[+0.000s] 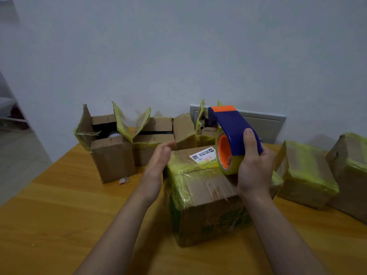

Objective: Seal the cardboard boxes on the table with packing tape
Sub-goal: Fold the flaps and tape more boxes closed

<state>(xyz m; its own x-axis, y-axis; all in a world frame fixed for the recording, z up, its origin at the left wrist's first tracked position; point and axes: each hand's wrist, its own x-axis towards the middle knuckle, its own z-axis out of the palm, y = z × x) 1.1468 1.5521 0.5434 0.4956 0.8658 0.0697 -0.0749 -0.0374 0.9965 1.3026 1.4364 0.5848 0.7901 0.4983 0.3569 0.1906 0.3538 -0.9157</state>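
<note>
On the yellow wooden tabletop, two open brown cardboard boxes with raised flaps are standing at the back left. The left hand is hovering open, fingers extended, just beside the closed brown cardboard box wrapped in yellowish tape at centre. Above its top, the right hand is gripping the blue-and-orange tape dispenser. Two taped cardboard boxes are sitting farther right.

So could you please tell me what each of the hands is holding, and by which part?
The right hand grips the tape dispenser around its blue cover and the roll. The left hand is open beside the box, holding nothing.
</note>
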